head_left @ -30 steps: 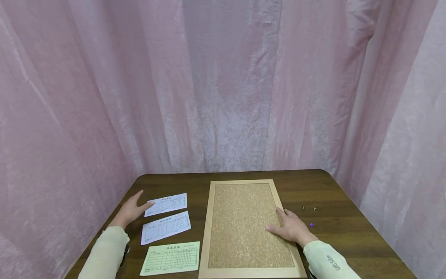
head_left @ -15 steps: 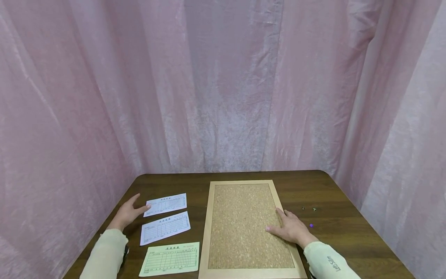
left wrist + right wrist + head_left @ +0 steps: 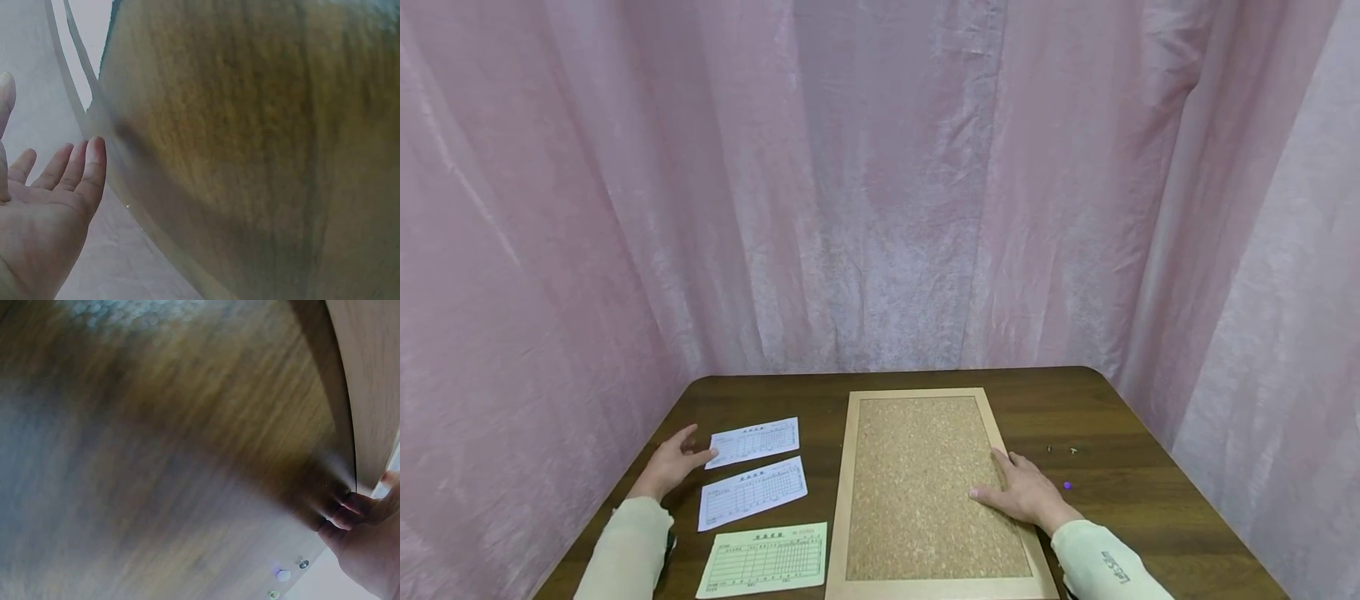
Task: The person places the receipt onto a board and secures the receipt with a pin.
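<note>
My left hand [image 3: 672,462] hovers with loosely spread fingers at the left edge of the far white printed slip [image 3: 752,442], its thumb tip right at the paper's edge. In the left wrist view the palm and fingers [image 3: 84,172] show holding nothing. A second white slip [image 3: 752,492] lies nearer, then a green printed slip [image 3: 765,560]. My right hand [image 3: 1024,492] rests on the right side of a wood-framed corkboard [image 3: 925,487]. Its thumb lies over the cork, and the right wrist view shows other fingers [image 3: 334,534] down beside the frame.
To the right of the corkboard, a purple pushpin [image 3: 1067,485] and two small metallic-looking pins [image 3: 1073,451] lie on the dark wooden table [image 3: 1120,533]. Pink curtains [image 3: 880,183] hang around the table's back and sides.
My left hand has lowered slightly and drawn a little left and nearer, its thumb sliding off the far slip to its left edge. The right hand keeps its place on the corkboard.
</note>
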`<state>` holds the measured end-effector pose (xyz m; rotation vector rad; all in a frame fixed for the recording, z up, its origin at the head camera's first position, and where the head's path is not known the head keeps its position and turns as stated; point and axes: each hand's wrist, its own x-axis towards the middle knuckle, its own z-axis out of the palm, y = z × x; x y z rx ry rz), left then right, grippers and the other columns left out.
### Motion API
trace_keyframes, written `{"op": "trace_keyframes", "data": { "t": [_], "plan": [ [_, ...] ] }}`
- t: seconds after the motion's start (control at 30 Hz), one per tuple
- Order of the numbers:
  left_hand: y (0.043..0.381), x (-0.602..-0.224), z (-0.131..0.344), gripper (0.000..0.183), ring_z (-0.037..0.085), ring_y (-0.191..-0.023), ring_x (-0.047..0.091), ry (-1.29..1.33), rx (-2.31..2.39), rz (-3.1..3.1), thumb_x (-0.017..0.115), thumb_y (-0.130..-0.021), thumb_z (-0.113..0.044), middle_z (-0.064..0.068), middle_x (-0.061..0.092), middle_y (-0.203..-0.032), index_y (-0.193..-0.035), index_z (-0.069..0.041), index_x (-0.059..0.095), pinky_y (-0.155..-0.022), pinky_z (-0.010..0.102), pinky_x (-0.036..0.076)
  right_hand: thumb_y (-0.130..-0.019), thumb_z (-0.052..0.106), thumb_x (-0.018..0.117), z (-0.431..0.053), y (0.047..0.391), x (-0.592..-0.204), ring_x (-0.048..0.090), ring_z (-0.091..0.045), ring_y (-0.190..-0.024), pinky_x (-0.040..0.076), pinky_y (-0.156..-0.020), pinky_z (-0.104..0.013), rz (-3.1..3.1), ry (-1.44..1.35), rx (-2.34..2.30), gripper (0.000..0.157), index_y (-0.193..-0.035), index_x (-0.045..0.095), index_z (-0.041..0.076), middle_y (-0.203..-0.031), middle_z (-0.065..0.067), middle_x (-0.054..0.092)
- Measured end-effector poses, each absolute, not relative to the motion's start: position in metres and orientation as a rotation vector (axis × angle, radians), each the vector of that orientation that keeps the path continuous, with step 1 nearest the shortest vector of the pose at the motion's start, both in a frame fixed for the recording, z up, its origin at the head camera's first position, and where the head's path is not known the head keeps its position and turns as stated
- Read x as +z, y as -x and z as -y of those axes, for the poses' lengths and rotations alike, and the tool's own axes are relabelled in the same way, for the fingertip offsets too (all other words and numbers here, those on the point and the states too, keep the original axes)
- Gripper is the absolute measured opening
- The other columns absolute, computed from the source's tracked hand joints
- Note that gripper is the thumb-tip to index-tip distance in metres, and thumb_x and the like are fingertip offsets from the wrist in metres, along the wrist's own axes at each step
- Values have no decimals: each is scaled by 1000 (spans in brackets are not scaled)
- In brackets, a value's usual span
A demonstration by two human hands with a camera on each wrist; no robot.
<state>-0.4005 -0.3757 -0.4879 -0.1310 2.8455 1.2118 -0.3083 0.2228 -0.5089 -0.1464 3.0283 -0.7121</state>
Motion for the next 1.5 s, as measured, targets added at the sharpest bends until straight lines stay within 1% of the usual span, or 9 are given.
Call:
{"op": "trace_keyframes", "data": {
  "t": [0.17, 0.53, 0.7, 0.93, 1.03, 1.17, 1.3, 1.5],
  "plan": [
    [399, -491, 377, 95, 57, -133, 30, 136, 1203, -2839, 70, -93, -37, 40, 28, -147, -155, 6, 13, -105, 66, 31, -84, 68, 64, -222, 308, -509, 33, -56, -134, 32, -101, -68, -3028, 147, -711, 99, -152, 36, 2, -147, -38, 34],
    [399, -501, 378, 91, 55, -131, 35, 155, 1223, -2826, 72, -92, -30, 38, 33, -145, -155, 5, 17, -105, 66, 31, -84, 68, 64, -222, 310, -511, 33, -56, -134, 32, -101, -68, -3024, 152, -706, 98, -152, 36, 2, -147, -38, 34],
    [400, -504, 379, 90, 54, -128, 38, 155, 1243, -2820, 74, -91, -29, 38, 35, -143, -153, 7, 19, -104, 66, 32, -84, 69, 63, -221, 311, -512, 33, -56, -134, 32, -102, -68, -3029, 160, -694, 98, -152, 36, 2, -147, -37, 34],
    [402, -508, 384, 88, 53, -126, 39, 151, 1246, -2810, 74, -91, -26, 37, 38, -140, -151, 9, 21, -105, 65, 31, -85, 70, 62, -221, 311, -512, 32, -56, -135, 32, -102, -68, -3020, 159, -687, 99, -153, 35, 3, -148, -37, 33],
    [402, -507, 384, 88, 54, -125, 39, 161, 1224, -2811, 74, -90, -28, 38, 38, -139, -150, 11, 22, -105, 66, 30, -84, 70, 62, -221, 311, -512, 32, -56, -135, 32, -102, -68, -3024, 156, -684, 99, -153, 35, 3, -148, -37, 33],
    [403, -506, 383, 84, 53, -124, 39, 172, 1197, -2822, 73, -91, -28, 38, 39, -138, -148, 12, 26, -105, 65, 29, -84, 70, 61, -222, 311, -511, 32, -56, -135, 32, -102, -68, -3021, 147, -685, 100, -153, 35, 3, -148, -37, 33],
    [405, -507, 382, 77, 52, -122, 42, 144, 1152, -2852, 73, -92, -25, 39, 41, -135, -145, 15, 33, -104, 64, 32, -85, 70, 61, -223, 310, -511, 32, -56, -135, 32, -102, -69, -3017, 142, -683, 99, -153, 35, 3, -148, -37, 33],
    [407, -507, 378, 71, 55, -125, 39, 130, 1123, -2850, 71, -93, -23, 41, 40, -137, -141, 16, 38, -105, 64, 32, -84, 70, 62, -224, 309, -511, 32, -55, -135, 32, -101, -68, -3018, 134, -695, 100, -153, 35, 4, -149, -37, 33]
  ]
}}
